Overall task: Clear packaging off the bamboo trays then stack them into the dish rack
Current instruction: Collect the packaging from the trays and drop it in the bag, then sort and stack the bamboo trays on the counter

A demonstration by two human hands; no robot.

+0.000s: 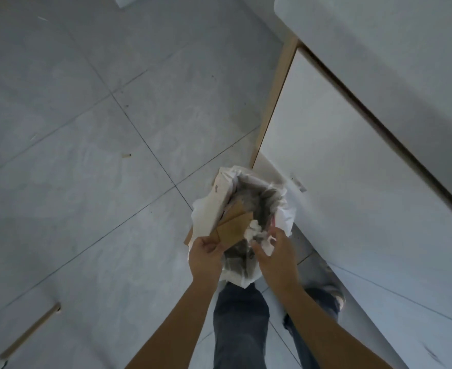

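Where I stand: over a bin [257,209] lined with a white bag [209,209], on the tiled floor [86,129] beside a white cabinet [339,169].
Left hand [206,255]: clasped on brown cardboard [235,230], gripping its near end at the bin's near rim.
Right hand [275,251]: closed round a crumpled wad of white paper [257,234], held right over the bin's mouth.
Cardboard axis: its long side runs away from me and slightly right, the far end already pointing down into the opening.
Key relation: the bin's opening lies straight ahead of and below both hands; the paper sits more squarely over it, so my right hand is the better placed to let go first, I'd judge.
Step in hand: binning the packaging, by the look of it.
Trays: not in view, nor the rack; I can't say where they are from here.
Next move calls for: loosening both grips so the scraps fall inside the liner, not between bag and rim.
Risk: the cardboard may catch on the bag's loose folds at the left and hang over the edge.
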